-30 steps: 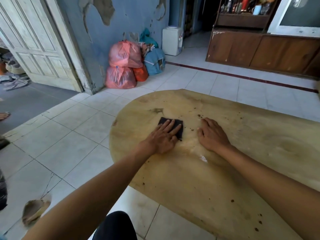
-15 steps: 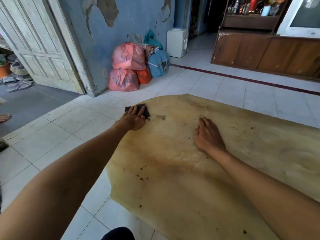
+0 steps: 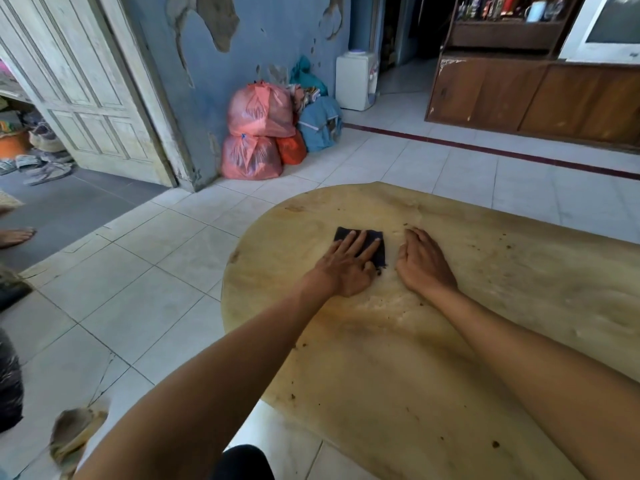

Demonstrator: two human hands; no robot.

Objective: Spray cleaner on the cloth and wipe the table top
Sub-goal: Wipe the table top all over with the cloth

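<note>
At the stained table [image 3: 450,341], my right hand [image 3: 424,263] lies flat, fingers together, beside my left hand [image 3: 346,268], whose straight, spread fingers press the dark cloth [image 3: 379,245] to the top near its far left edge amid crumbs [image 3: 379,270].

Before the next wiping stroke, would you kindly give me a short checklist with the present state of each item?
1. Left hand flat on the dark cloth, fingers straight: ok.
2. Cloth lying on the table top: ok.
3. Right hand resting on the table beside the cloth, off it: ok.
4. Table free of dirt: not ok, dark crumbs by the cloth and specks elsewhere.
5. Cloth damp with cleaner: cannot tell.
</note>
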